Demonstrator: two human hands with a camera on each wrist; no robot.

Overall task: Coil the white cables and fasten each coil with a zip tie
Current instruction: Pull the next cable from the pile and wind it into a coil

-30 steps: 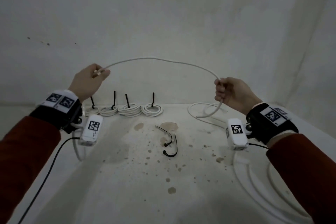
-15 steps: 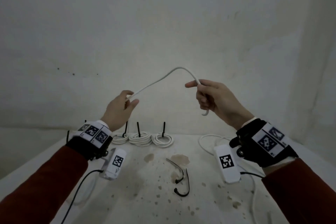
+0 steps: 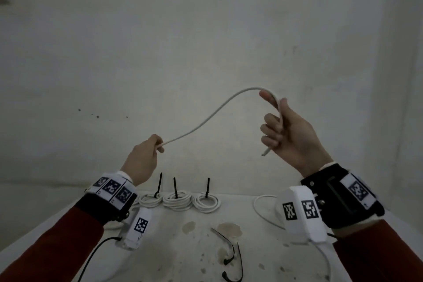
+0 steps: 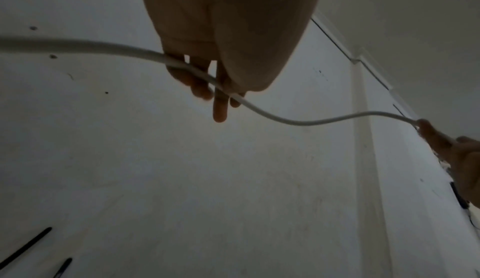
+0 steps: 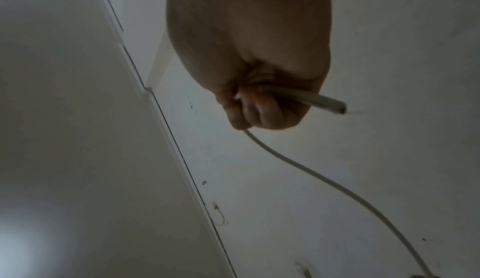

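Compared with a second ago, the white cable [image 3: 206, 121] is held higher above the worktop [image 3: 183, 247], pinched at the left hand [image 3: 142, 160] and gripped near its end by the raised right hand [image 3: 288, 135], the span shortened.

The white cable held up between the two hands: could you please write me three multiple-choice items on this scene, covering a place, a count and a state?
1. Where does the cut end of the white cable stick out?
A. below the right hand
B. from the left hand
C. on the stained white table

2. How many tied white cable coils show at the table's far edge?
A. one
B. three
C. six

3. What state are the loose black zip ties in?
A. threaded round a coil
B. held in a hand
C. lying unfastened on the table

Answers: 1 A, the end pokes out under the curled fingers; 2 B, three coils show, each with an upright tie; 3 C, both lie apart from any cable.
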